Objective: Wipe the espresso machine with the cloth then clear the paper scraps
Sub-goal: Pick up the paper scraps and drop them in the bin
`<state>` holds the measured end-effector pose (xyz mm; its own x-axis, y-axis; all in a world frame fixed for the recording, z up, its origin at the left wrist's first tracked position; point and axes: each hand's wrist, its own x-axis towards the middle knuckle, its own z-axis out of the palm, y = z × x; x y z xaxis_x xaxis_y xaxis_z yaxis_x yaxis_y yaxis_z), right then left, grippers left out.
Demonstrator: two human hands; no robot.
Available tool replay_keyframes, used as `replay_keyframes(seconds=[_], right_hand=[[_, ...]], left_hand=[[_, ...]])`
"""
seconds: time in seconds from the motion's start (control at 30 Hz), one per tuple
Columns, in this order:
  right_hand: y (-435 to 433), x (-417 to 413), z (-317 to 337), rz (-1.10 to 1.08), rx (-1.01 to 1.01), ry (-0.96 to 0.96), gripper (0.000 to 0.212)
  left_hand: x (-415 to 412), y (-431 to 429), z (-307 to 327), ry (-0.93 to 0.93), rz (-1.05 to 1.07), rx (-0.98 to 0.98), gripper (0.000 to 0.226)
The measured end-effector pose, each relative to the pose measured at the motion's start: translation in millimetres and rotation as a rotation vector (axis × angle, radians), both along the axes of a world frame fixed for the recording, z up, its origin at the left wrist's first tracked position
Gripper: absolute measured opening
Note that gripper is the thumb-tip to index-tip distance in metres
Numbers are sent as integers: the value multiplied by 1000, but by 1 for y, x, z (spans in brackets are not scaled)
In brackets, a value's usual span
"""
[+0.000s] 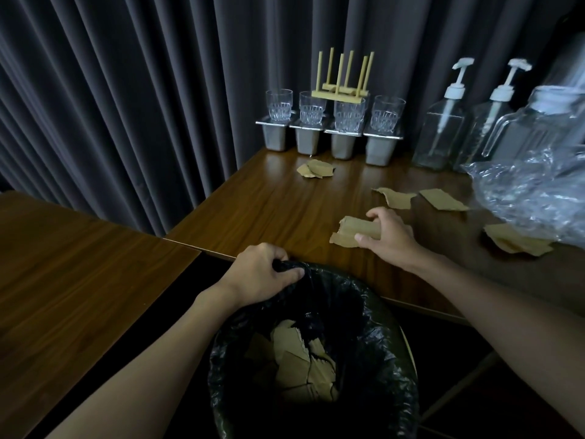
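Nearest, a black-lined waste bin (380, 359) stands below the table edge, with torn brown paper pieces (297, 365) heaped at its bottom. The left hand (262, 270) reaches forward over the bin's far rim, with fingers curled tight around a bunched fold of the liner. The right hand (389, 236) lies on the wooden table (269, 201), palm down, clamped on a folded bundle of scraps (354, 228) with the thumb on the near side and the fingers over the top. The bundle lies flat, its long axis running roughly along the table's front edge (the ragged end pointing to the person's left). The two hands are apart.

Beyond them, loose scraps (395, 198) lie scattered across the tabletop, one partly under a crumpled clear plastic sheet (531, 191) at the right. At the back stand four steel tubs (343, 144), each with a glass tumbler (311, 109) in its mouth. A wooden peg rack (343, 77) rests upside down on two of the tumblers. To the right are two pump bottles (443, 128) and a glass pitcher (544, 122), all looking empty, in front of a dark curtain (126, 90).
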<state>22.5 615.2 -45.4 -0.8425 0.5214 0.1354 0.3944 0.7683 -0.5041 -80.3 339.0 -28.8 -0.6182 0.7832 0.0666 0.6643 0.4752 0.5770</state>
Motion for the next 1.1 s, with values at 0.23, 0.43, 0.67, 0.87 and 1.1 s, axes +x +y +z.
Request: replay_keyframes(seconds=[0.23,0.43,0.67,0.87,1.1], right_hand=[[-11,19,31,5,-463,78,25],[-53,38,63,217,-767,95,23],[-77,34,64,452,-612,-106,24],[-44,-3,32,206,-450,17,31],[-23,-72,4,161,15,-174,55]], left_hand=[[-8,-6,2,-54,13,-2,30],[-14,-7,6,-93,-23,-19,32],[-22,-10,8,-188,-17,10,34],[-32,-20,20,-306,51,-25,38],[-54,-40,30,-429,174,-60,35]])
